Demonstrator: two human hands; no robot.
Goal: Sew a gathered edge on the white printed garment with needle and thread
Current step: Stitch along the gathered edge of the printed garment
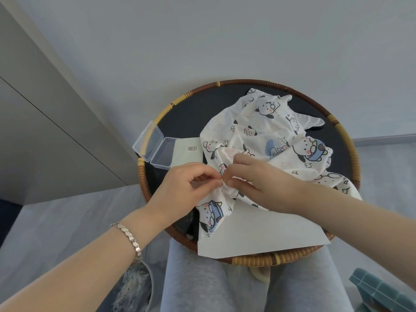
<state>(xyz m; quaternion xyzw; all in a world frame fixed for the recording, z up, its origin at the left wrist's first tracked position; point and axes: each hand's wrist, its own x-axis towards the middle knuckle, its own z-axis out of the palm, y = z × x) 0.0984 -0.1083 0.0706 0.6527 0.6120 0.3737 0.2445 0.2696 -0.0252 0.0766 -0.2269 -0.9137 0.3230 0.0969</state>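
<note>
The white printed garment, covered in cartoon dogs, lies crumpled on a round tray with a woven rim. My left hand and my right hand meet over the garment's near edge, fingertips almost touching. My right hand pinches a bunched fold of the fabric. My left hand pinches the same bunched spot, where a thin silver needle pokes out between the fingertips. The thread is too fine to make out.
An open clear plastic box sits at the tray's left rim beside a white card with a barcode. A white sheet of paper lies under the garment at the front. My grey-trousered knees are below, a teal object at lower right.
</note>
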